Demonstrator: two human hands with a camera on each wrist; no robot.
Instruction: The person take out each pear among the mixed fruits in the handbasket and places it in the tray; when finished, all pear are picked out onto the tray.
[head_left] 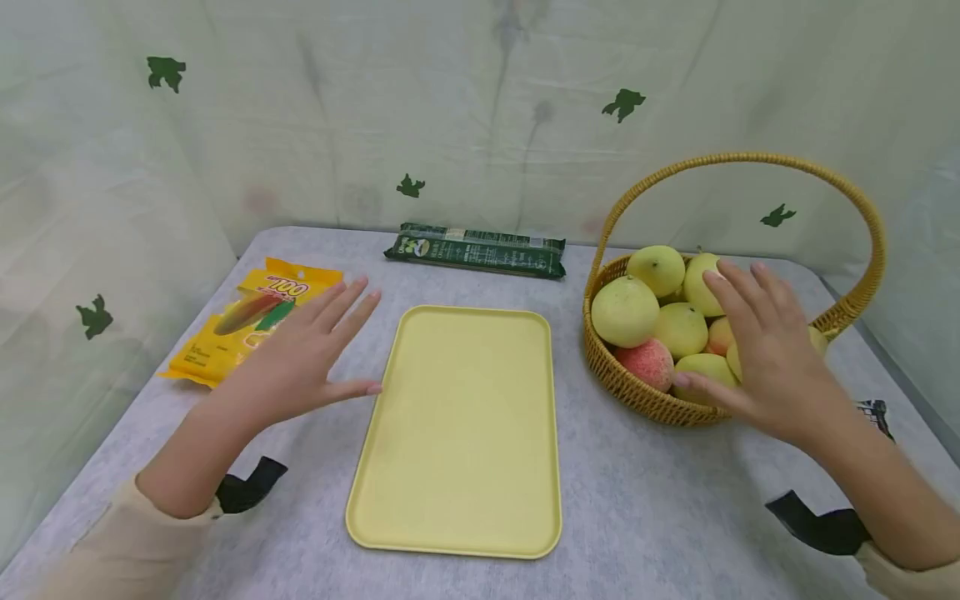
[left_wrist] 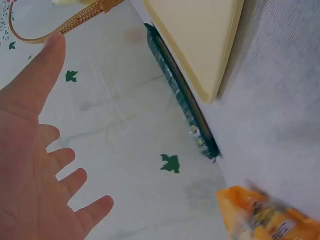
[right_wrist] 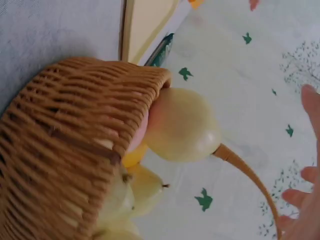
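Observation:
Fingers spread, my left hand [head_left: 300,358] hovers between a yellow candy bag [head_left: 225,333] with a mango picture and a pale yellow tray [head_left: 457,433]. It holds nothing, and its thumb tip appears near the tray's left rim. My right hand [head_left: 780,367], also spread and holding nothing, is raised in front of a wicker basket [head_left: 637,400]. Inside the basket are several yellow-green fruits [head_left: 625,312] and a reddish peach-like fruit [head_left: 647,364]. In the right wrist view, the basket's woven side [right_wrist: 65,130] fills the left, with a large pale fruit [right_wrist: 185,125] at its rim.
A long dark green packet [head_left: 476,250] lies behind the tray at the table's back edge. The basket's tall handle [head_left: 750,157] arches above the fruit. Pale curtains [head_left: 480,108] with green leaf shapes enclose the table. A small black-and-white item [head_left: 873,410] sits partly behind the right wrist.

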